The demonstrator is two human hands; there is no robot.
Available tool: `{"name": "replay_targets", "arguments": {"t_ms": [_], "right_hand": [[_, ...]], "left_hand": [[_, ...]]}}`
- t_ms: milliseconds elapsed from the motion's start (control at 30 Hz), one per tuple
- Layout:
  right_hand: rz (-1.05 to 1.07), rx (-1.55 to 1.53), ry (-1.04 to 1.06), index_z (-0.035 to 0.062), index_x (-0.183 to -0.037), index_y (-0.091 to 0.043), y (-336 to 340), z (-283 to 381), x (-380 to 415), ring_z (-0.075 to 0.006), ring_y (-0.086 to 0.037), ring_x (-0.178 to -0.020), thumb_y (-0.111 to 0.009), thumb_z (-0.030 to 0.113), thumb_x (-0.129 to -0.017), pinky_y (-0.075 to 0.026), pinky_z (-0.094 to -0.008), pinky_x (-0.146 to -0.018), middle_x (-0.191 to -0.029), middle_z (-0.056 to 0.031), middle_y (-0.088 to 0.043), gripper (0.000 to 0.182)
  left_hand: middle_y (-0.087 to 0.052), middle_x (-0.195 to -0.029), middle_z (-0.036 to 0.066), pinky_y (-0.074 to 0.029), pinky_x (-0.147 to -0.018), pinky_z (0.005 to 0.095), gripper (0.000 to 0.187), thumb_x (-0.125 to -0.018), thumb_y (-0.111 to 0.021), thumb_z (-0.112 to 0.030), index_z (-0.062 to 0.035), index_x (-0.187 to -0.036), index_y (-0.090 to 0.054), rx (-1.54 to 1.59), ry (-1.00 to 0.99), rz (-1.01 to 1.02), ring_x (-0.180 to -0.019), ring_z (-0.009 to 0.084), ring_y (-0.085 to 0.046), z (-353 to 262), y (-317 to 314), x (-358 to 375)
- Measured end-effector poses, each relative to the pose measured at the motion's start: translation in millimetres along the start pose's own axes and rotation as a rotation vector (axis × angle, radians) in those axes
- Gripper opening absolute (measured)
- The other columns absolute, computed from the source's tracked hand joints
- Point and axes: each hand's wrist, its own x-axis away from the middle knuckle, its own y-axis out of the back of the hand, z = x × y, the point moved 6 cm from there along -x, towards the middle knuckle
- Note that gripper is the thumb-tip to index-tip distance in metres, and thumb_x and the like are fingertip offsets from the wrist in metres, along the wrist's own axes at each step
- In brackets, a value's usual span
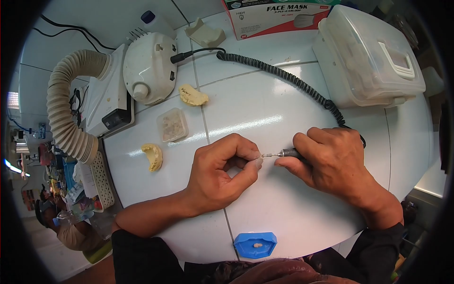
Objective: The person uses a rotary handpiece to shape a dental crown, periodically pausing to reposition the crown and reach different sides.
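Note:
My left hand (222,171) pinches a tiny pale piece between thumb and fingertips; it is too small to make out well. Wrapped in my right hand (328,158) is a rotary handpiece (293,153) with a dark grip and a metal nose. Its thin tip (270,155) points left and meets, or nearly meets, the piece at my left fingertips. From behind the right hand a black coiled cord (283,73) runs to the white control unit (150,68). Near the front edge, a blue tray (255,252) holds a small pale piece (257,245).
Two yellowish dental casts (193,95) (152,156) and a small clear box (172,125) lie left of centre. A ribbed hose (59,102) curves at the left. A face mask box (283,18) and a lidded case (369,59) stand at the back. Another person (71,234) sits far left.

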Motion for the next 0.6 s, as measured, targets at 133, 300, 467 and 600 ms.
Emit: {"name": "replay_targets", "arguments": {"t_ms": [133,300,467,600], "right_hand": [[-0.016,0.008,0.017,0.0125,-0.075,-0.064,-0.3,3.0,0.2,-0.0211,-0.061,-0.047,-0.077,0.059,-0.100,-0.045,-0.0360,-0.045,-0.060,-0.0028,-0.058,0.055],[-0.012,0.005,0.015,0.0133,-0.076,-0.065,1.2,1.9,0.9,-0.0216,-0.061,-0.047,-0.077,0.060,-0.100,-0.046,-0.0364,-0.046,-0.060,-0.0028,-0.059,0.054],[0.032,0.012,-0.008,0.0140,-0.075,-0.066,0.3,1.3,1.1,-0.0226,-0.062,-0.047,-0.075,0.061,-0.100,-0.046,-0.0374,-0.045,-0.061,-0.0030,-0.061,0.054],[0.047,-0.017,-0.016,0.0126,-0.076,-0.066,0.7,-0.9,0.9,-0.0243,-0.060,-0.047,-0.079,0.060,-0.096,-0.044,-0.0390,-0.045,-0.060,-0.0030,-0.057,0.053]], "left_hand": [[-0.076,-0.099,0.010,-0.062,-0.076,0.0271,0.009,-0.096,-0.076,0.004,0.0042,-0.102,-0.070,-0.033,-0.001,0.008,-0.086,0.0118,-0.074,-1.4,-1.0,0.3],[-0.077,-0.099,0.010,-0.062,-0.076,0.0275,0.009,-0.096,-0.076,0.004,0.0045,-0.103,-0.071,-0.038,-0.006,0.022,-0.086,0.0124,-0.074,-1.1,-0.4,-0.7],[-0.077,-0.099,0.010,-0.062,-0.076,0.0278,0.009,-0.097,-0.076,0.003,0.0045,-0.104,-0.071,-0.033,0.011,0.021,-0.086,0.0125,-0.074,0.7,-0.7,0.5],[-0.077,-0.099,0.009,-0.062,-0.076,0.0278,0.009,-0.097,-0.077,0.003,0.0045,-0.104,-0.071,-0.033,-0.005,0.017,-0.086,0.0125,-0.074,0.2,-1.4,0.8]]}}
